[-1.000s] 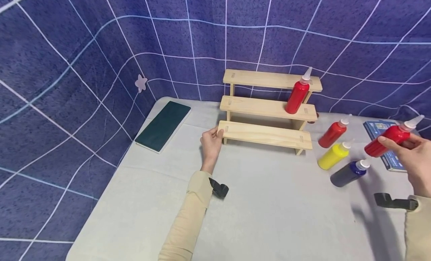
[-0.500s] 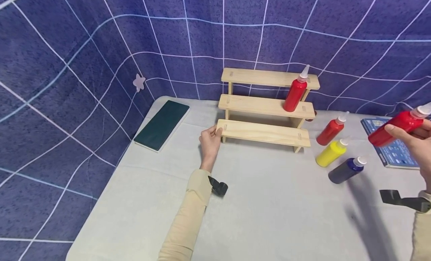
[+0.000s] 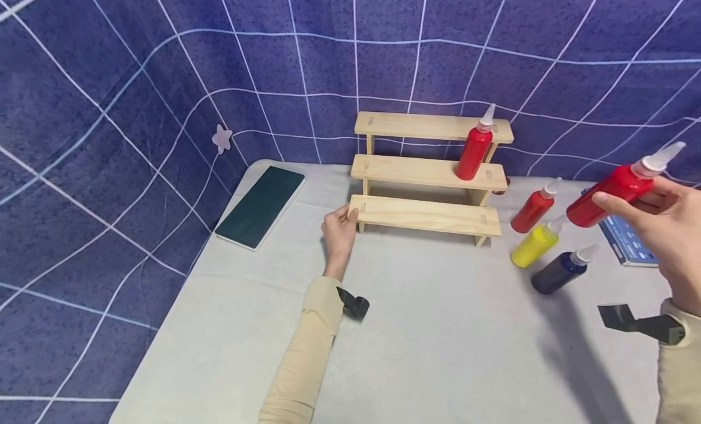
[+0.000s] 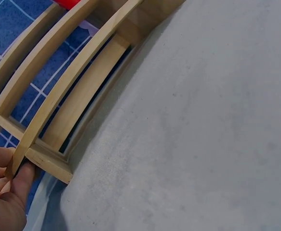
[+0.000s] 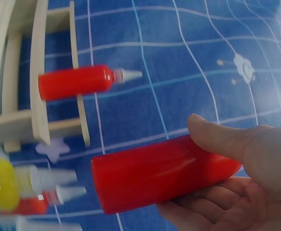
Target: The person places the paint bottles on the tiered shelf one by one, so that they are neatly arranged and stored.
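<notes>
A wooden three-step shelf (image 3: 427, 215) stands against the back curtain. At its lowest step, my left hand (image 3: 339, 232) pinches the left end between thumb and fingers, as the left wrist view (image 4: 7, 185) also shows. My right hand (image 3: 670, 229) grips a red squeeze bottle (image 3: 613, 194) with a white pointed nozzle, held tilted above the table. Another red squeeze bottle (image 3: 474, 153) stands on the right part of the middle step. On the table right of the shelf are a third red bottle (image 3: 532, 211), a yellow bottle (image 3: 533, 246) and a dark blue bottle (image 3: 557, 273).
A dark green notebook (image 3: 261, 206) lies left of the shelf. Partly behind my right hand lies a blue book (image 3: 630, 240). Blue grid-patterned curtain (image 3: 306, 65) borders the white table (image 3: 438, 339) at the back and left.
My right hand, gripping the red squeeze bottle, first shifts right and up, then comes back left toward the shelf. The left hand keeps its hold on the lowest step.
</notes>
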`<state>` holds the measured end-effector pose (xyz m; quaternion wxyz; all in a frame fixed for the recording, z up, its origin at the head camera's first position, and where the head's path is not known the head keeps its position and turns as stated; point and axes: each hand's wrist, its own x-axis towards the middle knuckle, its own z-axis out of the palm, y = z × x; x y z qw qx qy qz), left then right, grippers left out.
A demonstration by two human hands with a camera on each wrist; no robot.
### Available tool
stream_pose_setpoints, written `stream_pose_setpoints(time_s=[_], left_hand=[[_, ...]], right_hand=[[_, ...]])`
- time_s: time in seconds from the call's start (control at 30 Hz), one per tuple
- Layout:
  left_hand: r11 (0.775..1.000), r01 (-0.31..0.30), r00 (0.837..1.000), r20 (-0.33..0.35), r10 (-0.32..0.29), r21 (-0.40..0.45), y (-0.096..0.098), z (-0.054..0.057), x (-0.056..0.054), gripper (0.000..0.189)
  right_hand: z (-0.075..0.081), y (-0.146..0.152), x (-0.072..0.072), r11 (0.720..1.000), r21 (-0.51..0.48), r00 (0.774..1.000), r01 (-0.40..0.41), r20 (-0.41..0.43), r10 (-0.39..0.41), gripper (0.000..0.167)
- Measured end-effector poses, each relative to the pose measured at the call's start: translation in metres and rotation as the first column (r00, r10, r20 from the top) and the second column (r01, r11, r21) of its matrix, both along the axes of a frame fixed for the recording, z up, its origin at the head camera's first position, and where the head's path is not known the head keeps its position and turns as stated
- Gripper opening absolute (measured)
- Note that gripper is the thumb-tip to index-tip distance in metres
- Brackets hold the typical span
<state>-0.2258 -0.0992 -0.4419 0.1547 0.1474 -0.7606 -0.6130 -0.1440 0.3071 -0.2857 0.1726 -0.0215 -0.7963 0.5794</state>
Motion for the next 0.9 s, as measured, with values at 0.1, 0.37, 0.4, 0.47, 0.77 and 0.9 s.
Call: stream_pose_setpoints(time_s=[0.1,0.37,0.4,0.47,0.77,0.9], left_hand=[[1.0,-0.004,1.0,-0.001,0.004,-0.004,0.0,0.0,0.0,0.034],[1.0,-0.003,1.0,-0.013,0.003,-0.007,-0.001,0.001,0.0,0.034],[1.0,-0.004,1.0,-0.017,0.004,-0.008,-0.001,0.001,0.0,0.034],[1.0,-0.01,1.0,-0.023,0.01,-0.015,-0.001,0.001,0.0,0.034],[1.0,-0.01,1.0,-0.022,0.01,-0.005,0.0,-0.001,0.0,0.033],[1.0,-0.01,1.0,-0.019,0.01,-0.009,0.001,-0.002,0.0,0.033]], right_hand=[[0.003,-0.011,0.0,0.994,0.107,0.998,-0.009,0.069,0.002,0.033],[-0.004,-0.04,-0.006,0.973,0.207,0.992,-0.106,0.084,0.09,0.033],[-0.005,-0.043,-0.008,0.969,0.221,0.992,-0.114,0.085,0.097,0.033],[-0.007,-0.05,-0.009,0.959,0.256,0.99,-0.121,0.096,0.1,0.032],[-0.017,-0.082,-0.016,0.945,0.261,0.979,-0.197,0.106,0.175,0.04],[-0.022,-0.093,-0.022,0.943,0.227,0.969,-0.242,0.102,0.224,0.041]])
